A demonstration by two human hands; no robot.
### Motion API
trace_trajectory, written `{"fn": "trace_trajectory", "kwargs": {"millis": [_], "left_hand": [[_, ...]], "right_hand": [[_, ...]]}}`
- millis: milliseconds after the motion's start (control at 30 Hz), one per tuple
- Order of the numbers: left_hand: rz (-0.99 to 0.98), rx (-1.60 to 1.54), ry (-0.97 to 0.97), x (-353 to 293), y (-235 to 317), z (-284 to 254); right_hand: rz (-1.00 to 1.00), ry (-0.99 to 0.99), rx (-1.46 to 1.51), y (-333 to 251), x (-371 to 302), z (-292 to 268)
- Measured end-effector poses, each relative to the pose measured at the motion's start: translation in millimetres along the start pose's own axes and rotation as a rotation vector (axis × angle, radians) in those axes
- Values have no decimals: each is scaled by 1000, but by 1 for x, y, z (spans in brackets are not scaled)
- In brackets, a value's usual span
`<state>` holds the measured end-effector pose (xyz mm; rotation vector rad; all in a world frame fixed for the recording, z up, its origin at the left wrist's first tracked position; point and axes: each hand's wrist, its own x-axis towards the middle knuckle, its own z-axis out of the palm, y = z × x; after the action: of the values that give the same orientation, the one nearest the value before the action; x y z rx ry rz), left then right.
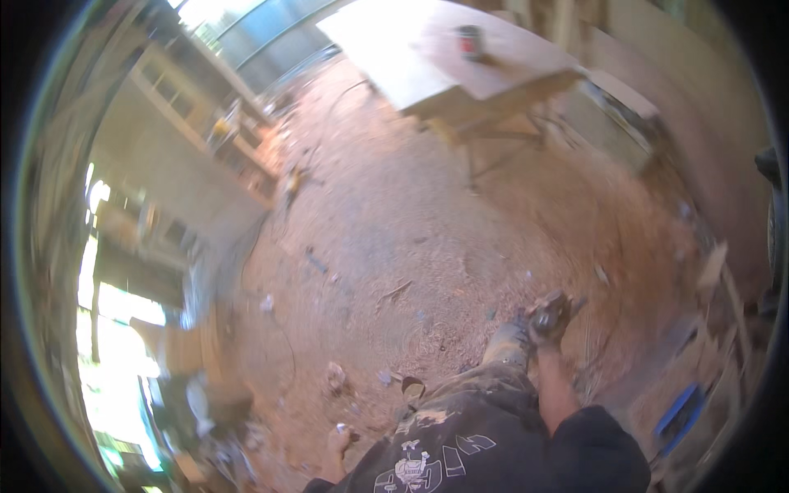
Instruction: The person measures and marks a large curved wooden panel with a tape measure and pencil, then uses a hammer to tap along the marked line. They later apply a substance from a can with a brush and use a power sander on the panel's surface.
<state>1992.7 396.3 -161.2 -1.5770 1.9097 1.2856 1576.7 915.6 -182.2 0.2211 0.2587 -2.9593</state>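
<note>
My right hand [546,330] hangs low in front of me beside my leg, at the end of my bent bare forearm. It is closed round a dark, rounded thing [555,309] with a narrow part sticking out to the right; blur hides what kind it is. Down at the lower edge, my left hand [337,442] hangs by my side with its fingers curled. A small pale spot shows at its top, too blurred to name. Wood shavings cover the floor [394,271] beneath both hands.
A large pale board [427,57] lies on a trestle at the back, with a dark can [469,43] on it. A wooden cabinet [177,148] stands at the left. A yellowish tool [292,182] lies on the floor. Blue object [680,415] and timber offcuts [713,267] lie at right.
</note>
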Motion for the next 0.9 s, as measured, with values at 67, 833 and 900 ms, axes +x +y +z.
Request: {"fn": "trace_trajectory", "kwargs": {"millis": [67, 833, 900], "left_hand": [[46, -186, 68, -1, -36, 9], [-168, -769, 493, 224, 53, 24], [-248, -720, 549, 231, 63, 28]], "right_hand": [[117, -4, 13, 53, -5, 18], [394, -1033, -645, 344, 440, 275], [420, -1093, -757, 413, 452, 275]]}}
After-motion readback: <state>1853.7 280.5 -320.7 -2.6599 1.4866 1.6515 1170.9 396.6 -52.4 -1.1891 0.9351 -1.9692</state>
